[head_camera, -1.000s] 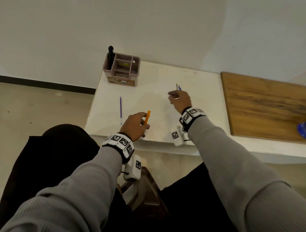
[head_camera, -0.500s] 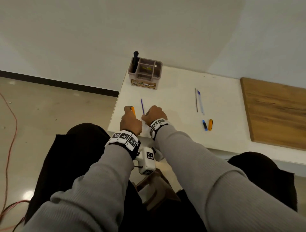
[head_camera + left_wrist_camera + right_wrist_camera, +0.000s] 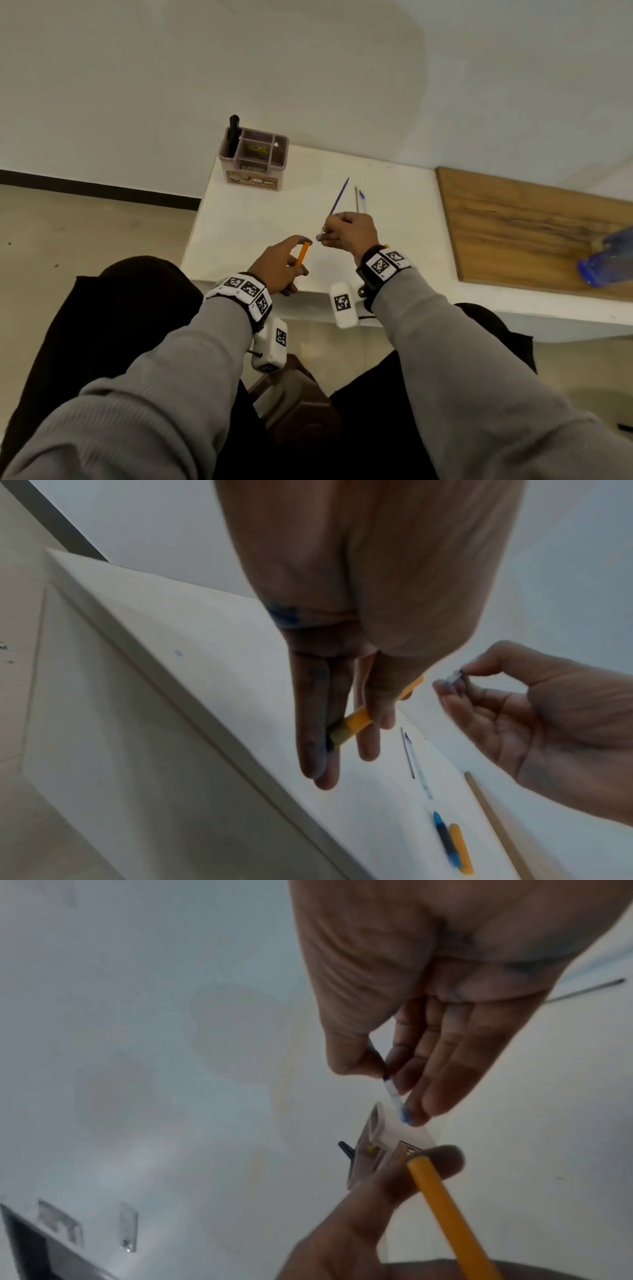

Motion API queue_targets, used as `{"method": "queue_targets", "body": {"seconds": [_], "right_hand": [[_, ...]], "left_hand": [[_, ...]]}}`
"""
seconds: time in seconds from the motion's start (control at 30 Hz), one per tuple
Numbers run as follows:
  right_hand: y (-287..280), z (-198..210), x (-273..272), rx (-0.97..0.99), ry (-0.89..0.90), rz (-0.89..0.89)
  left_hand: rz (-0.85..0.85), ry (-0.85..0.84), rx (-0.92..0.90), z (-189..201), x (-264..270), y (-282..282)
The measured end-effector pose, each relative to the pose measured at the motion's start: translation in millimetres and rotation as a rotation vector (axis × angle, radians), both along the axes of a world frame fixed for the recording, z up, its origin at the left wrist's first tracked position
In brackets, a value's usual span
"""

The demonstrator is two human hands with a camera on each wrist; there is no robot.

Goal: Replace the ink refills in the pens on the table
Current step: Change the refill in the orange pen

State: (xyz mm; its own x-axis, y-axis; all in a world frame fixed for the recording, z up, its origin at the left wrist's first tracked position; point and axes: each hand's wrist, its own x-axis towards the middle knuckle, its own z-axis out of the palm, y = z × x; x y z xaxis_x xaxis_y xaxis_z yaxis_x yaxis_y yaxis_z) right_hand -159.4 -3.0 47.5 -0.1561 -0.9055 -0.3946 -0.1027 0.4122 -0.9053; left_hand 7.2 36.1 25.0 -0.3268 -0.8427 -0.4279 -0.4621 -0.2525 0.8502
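White tabletop [image 3: 246, 219] is being worked over: an orange pen barrel [image 3: 302, 254] is being gripped by the left hand [image 3: 279, 265], tilted toward one o'clock. A purple refill [image 3: 338, 196], also angled toward one o'clock, is being pinched by the right hand [image 3: 349, 230]. At eleven o'clock, an organizer box [image 3: 255, 161] is being left aside.

The label on the front of the desk organizer [image 3: 254, 161] reads "OPEL", rather blurred.

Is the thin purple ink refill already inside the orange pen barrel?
No, the right hand pinches the thin purple ink refill apart from the orange pen barrel.
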Motion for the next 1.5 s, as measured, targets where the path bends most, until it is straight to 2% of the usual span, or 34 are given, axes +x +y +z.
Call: {"method": "queue_targets", "body": {"seconds": [0.17,0.4,0.6,0.8,0.93,1.03,1.17,1.3,1.5], "right_hand": [[19,4,-8,-0.066,0.045,0.042],[35,-2,-9,-0.126,0.007,0.063],[38,-2,-2,-0.207,-0.014,0.070],[34,-4,-9,-0.185,0.181,0.251],[22,-20,-48,-0.113,0.367,0.089],[21,-38,-90,-0.001,0.597,-0.003],[28,-56,-125,0.130,0.644,-0.062],[28,-60,-121,0.121,0.708,-0.001],[20,-63,-96,0.187,0.949,0.129]], "left_hand": [[-0.012,0.051,0.004,3,-10,5],[-0.056,0.061,0.008,5,-11,16],[0.007,0.109,-0.055,9,-6,17],[0.098,0.123,-0.118,6,-1,16],[0.149,0.131,-0.176,6,-1,15],[0.196,0.124,-0.232,6,0,13],[0.192,0.111,-0.253,5,-3,12],[0.155,0.081,-0.234,0,-8,11],[0.080,0.022,-0.240,-5,-14,10]]}}
